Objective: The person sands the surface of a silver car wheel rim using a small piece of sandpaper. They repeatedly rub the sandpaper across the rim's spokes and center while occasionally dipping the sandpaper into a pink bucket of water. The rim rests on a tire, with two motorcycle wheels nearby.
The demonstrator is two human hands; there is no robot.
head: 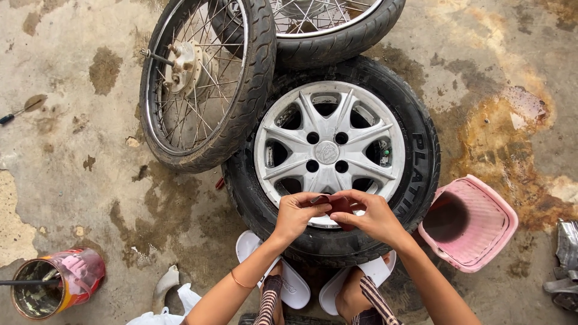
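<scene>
A car wheel with a black tyre (421,150) and a silver hubcap (328,150) lies flat on the concrete floor in front of me. Over its near rim, my left hand (298,213) and my right hand (370,215) together pinch a small dark red piece (340,206), folded or flat I cannot tell. My feet in white slippers (289,286) rest just below the tyre.
Two spoked motorcycle wheels (205,84) lean on the car tyre at the back. A pink plastic basin (472,222) sits at the right. A tin can with a stick (54,286) lies at lower left. A screwdriver (18,113) lies far left. The floor is stained.
</scene>
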